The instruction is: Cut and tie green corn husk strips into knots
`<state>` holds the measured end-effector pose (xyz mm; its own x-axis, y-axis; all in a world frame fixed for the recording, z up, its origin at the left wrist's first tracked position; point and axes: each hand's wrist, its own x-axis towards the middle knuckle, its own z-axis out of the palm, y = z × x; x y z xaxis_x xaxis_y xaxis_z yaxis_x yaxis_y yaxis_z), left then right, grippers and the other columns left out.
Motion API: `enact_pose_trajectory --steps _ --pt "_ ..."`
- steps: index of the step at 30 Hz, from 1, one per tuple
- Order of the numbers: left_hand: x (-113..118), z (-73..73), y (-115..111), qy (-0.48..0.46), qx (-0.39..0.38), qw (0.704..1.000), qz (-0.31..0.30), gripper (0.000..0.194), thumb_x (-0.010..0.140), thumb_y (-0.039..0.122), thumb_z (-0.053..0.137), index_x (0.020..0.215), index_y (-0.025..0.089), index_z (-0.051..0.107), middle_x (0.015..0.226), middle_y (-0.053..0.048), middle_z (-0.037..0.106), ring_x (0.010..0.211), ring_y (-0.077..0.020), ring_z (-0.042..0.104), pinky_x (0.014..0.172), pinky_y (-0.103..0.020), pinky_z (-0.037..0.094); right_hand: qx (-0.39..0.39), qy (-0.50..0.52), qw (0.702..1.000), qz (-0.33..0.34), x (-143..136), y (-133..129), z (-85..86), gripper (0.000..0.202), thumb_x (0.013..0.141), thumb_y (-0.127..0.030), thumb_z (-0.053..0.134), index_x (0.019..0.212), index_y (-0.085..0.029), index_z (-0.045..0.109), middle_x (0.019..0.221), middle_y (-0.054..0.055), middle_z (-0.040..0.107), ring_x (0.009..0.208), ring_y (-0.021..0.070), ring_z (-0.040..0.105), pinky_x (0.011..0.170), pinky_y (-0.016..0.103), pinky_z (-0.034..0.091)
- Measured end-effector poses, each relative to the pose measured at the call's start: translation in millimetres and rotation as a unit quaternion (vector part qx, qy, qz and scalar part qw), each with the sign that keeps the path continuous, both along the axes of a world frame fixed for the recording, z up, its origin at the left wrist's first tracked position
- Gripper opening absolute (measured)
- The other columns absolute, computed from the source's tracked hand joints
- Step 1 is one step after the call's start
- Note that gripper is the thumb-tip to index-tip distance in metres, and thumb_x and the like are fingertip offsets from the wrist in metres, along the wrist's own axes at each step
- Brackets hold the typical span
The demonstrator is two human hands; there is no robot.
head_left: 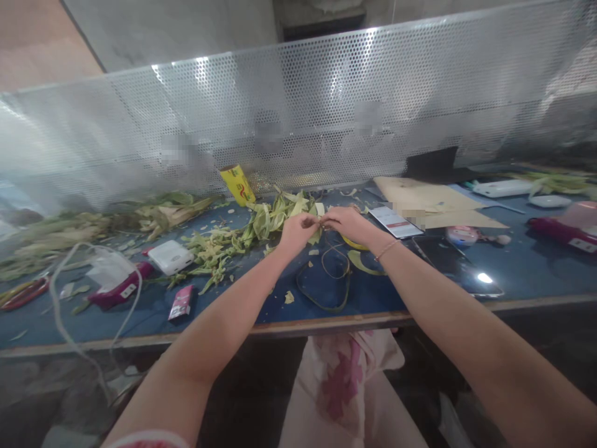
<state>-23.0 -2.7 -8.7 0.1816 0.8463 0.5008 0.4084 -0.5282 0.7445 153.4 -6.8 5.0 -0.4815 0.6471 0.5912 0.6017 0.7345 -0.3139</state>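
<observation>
My left hand and my right hand meet above the blue table, fingers pinched together. Between the fingertips is something small and thin, apparently a plant strand; the fingers partly hide it. Below them a thin dark strand lies in loops on the tabletop. Just behind and left of my left hand spreads a pile of pale green leafy stems. Close under my right hand are a yellow ring-like thing, partly covered, and a curved green strip.
A perforated metal screen closes off the back. On the left are a yellow packet, a white device, a pink box and a white cable. On the right lie a lit phone, brown paper and a dark glossy device.
</observation>
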Motion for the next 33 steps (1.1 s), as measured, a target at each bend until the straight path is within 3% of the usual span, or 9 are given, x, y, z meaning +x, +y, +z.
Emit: enact_pose_trajectory --steps 8,20,27,33 --pt "2.2 2.2 -4.6 0.008 -0.012 1.0 0.006 0.005 0.064 0.021 0.065 0.066 0.016 0.065 0.064 -0.002 0.064 0.062 -0.0129 0.056 0.063 -0.027 0.044 0.013 -0.026 1.0 -0.007 -2.1 -1.6 0.1 0.022 0.084 -0.013 0.049 0.084 -0.017 0.07 0.081 0.006 0.067 0.077 0.0166 0.059 0.075 0.027 0.043" --pt "4.5 3.1 -1.6 -0.052 -0.057 0.997 -0.014 0.009 0.062 0.023 0.068 0.067 0.016 0.066 0.063 -0.001 0.063 0.06 -0.0108 0.055 0.065 -0.026 0.044 0.038 0.053 0.996 -0.052 -3.4 -2.2 -4.8 0.015 0.073 -0.016 0.052 0.073 -0.017 0.067 0.07 0.002 0.065 0.065 0.0132 0.055 0.064 0.024 0.04" --pt "7.1 3.1 -1.5 -0.089 -0.096 0.991 -0.025 0.008 0.063 0.021 0.067 0.066 0.015 0.063 0.062 -0.001 0.062 0.059 -0.0103 0.057 0.067 -0.028 0.048 0.009 0.078 0.995 -0.054 -4.1 -5.9 -1.3 0.017 0.077 -0.02 0.053 0.078 -0.017 0.069 0.072 0.003 0.067 0.063 0.0125 0.055 0.063 0.024 0.04" --pt "5.4 2.0 -1.3 -0.099 -0.099 0.989 -0.051 0.017 0.065 0.031 0.068 0.068 0.015 0.065 0.059 0.0 0.06 0.055 -0.0096 0.054 0.063 -0.026 0.046 -0.015 0.078 0.996 -0.045 -3.7 -7.5 0.4 0.017 0.077 -0.021 0.053 0.081 -0.017 0.069 0.071 0.002 0.066 0.063 0.0124 0.055 0.063 0.024 0.04"
